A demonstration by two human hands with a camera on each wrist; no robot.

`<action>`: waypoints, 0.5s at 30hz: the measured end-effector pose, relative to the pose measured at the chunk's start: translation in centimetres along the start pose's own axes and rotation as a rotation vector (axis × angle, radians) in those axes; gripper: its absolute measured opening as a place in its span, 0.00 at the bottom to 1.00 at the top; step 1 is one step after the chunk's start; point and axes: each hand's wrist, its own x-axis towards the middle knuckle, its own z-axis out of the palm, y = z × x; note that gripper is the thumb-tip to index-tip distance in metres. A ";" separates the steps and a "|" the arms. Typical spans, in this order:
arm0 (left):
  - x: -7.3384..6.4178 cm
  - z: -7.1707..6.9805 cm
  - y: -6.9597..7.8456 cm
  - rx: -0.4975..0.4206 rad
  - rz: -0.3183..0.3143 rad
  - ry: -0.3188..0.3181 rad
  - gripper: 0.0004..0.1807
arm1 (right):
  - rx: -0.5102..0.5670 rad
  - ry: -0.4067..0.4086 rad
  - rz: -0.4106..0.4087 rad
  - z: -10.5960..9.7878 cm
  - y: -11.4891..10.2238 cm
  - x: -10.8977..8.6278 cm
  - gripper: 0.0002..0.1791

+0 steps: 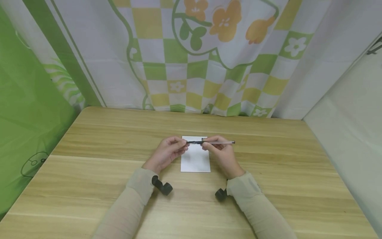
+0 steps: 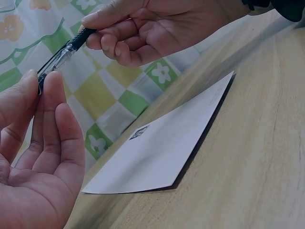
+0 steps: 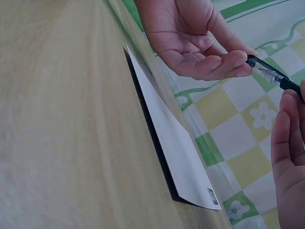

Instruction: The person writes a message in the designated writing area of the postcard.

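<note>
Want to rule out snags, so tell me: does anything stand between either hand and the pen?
Nothing visible does. The left hand pinches one end of the pen and the right hand grips it farther along; the white card lies below on the table, out of the way.

The pen (image 2: 64, 56) looks like plastic, clear and glossy along the cap, black and finely textured at the grip. The white paper (image 1: 195, 162) is smooth and matt. Streaked wood grain covers the counter (image 1: 89, 182), its finish smooth with a faint sheen. The printed curtain (image 1: 176, 71) is soft cloth; the sleeves (image 1: 128, 202) are matt, creased fabric; the wrist devices (image 1: 166, 189) resemble dark plastic.
</note>
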 end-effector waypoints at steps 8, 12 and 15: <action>0.0 -0.2 0.0 -0.002 0.000 0.006 0.13 | 0.007 0.016 -0.006 0.0 0.2 0.1 0.12; 0.0 -0.2 -0.1 0.002 0.007 0.013 0.13 | 0.017 0.031 -0.011 0.0 0.1 0.1 0.13; 0.0 -0.3 -0.1 -0.001 0.009 0.016 0.13 | 0.026 0.038 -0.009 0.1 0.1 0.1 0.12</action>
